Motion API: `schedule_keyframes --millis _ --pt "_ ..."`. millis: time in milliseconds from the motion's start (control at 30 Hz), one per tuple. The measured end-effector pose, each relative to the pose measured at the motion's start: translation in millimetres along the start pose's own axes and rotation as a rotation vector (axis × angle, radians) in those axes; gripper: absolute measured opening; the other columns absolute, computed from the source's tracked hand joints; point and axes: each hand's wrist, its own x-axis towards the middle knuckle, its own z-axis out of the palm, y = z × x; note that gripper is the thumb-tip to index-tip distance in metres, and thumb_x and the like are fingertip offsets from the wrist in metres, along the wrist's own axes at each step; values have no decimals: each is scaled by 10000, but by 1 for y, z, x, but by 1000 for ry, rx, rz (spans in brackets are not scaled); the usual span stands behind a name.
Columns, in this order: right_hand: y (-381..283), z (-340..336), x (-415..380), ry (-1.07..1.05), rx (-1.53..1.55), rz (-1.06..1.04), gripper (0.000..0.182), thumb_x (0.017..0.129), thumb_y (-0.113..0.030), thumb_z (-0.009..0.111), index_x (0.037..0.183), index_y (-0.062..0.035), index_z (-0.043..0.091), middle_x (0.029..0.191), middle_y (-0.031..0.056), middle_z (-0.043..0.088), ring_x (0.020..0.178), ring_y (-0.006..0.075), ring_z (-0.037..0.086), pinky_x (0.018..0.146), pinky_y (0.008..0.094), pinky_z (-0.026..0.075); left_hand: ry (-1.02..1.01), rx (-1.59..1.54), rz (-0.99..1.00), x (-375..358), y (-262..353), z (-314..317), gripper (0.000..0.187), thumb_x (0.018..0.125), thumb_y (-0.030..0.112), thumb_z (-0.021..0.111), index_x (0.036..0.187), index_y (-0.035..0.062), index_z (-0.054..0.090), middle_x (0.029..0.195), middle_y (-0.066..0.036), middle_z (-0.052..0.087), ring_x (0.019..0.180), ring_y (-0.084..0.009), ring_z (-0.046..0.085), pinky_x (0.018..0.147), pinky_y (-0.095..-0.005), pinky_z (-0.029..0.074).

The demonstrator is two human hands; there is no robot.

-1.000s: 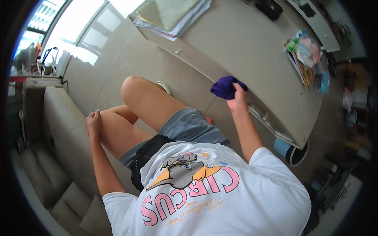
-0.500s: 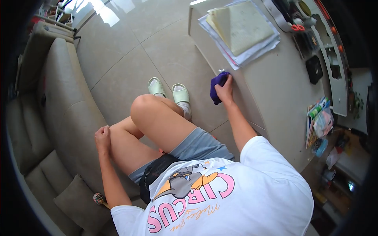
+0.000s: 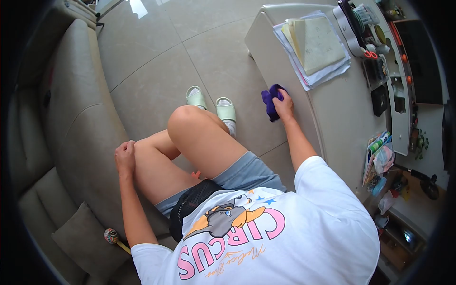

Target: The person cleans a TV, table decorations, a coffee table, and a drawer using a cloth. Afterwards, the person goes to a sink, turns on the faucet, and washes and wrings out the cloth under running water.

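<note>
My right hand [image 3: 285,105] is closed on a crumpled purple cloth [image 3: 272,105], which hangs beside the front face of a white cabinet [image 3: 327,118]. The fingertips are partly hidden behind the cloth. On the other side, my left hand [image 3: 125,156] rests curled into a fist against my thigh, at the edge of the grey sofa [image 3: 85,128]. Nothing shows in it.
Papers and folders [image 3: 316,45] lie stacked on the cabinet top. Red-handled scissors [image 3: 371,54] and a black case [image 3: 379,100] are toward its back. Pale green slippers [image 3: 225,110] are on my feet on the tiled floor. A grey cushion [image 3: 83,240] sits behind my left arm.
My right hand has shifted slightly right and up in view with the purple cloth, whose folds have changed shape. The view has turned a little. My left hand stays on my thigh.
</note>
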Motion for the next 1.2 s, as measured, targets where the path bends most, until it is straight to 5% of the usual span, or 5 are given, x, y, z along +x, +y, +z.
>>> schedule_keyframes --millis 433,767,933,1000,1200 --pt "-24 4 10 -2 -105 49 467 672 -252 570 1092 -58 633 1039 198 639 981 352 605 897 396 460 -16 94 -55 4 8 -1 328 842 274 529 882 -13 682 799 -169 674 746 -215 629 701 -318 468" --pt "-66 58 -81 -253 89 -42 548 708 -197 557 1230 -34 520 1113 249 590 1038 374 576 925 408 445 42 144 7 0 14 0 354 810 343 521 859 33 684 805 -203 644 760 -341 627 701 -397 472" --pt "-106 5 -139 -589 575 -293 438 717 -42 496 1147 -30 585 1111 200 610 1044 318 587 923 349 440 62 96 36 -5 6 1 357 810 339 513 854 24 675 806 -211 638 748 -336 621 697 -397 467" --pt "-116 -38 -158 -360 405 -678 414 692 -8 532 1097 -62 602 1078 178 596 998 345 580 890 359 457 59 97 32 -11 10 0 359 810 338 512 853 19 670 804 -216 633 737 -334 617 692 -395 464" --pt "-80 -118 -193 -200 195 -742 466 642 -2 635 1085 -146 613 1079 115 565 994 327 567 854 395 474 41 111 55 -7 20 0 358 809 335 516 835 9 662 783 -224 621 719 -336 608 686 -394 460"
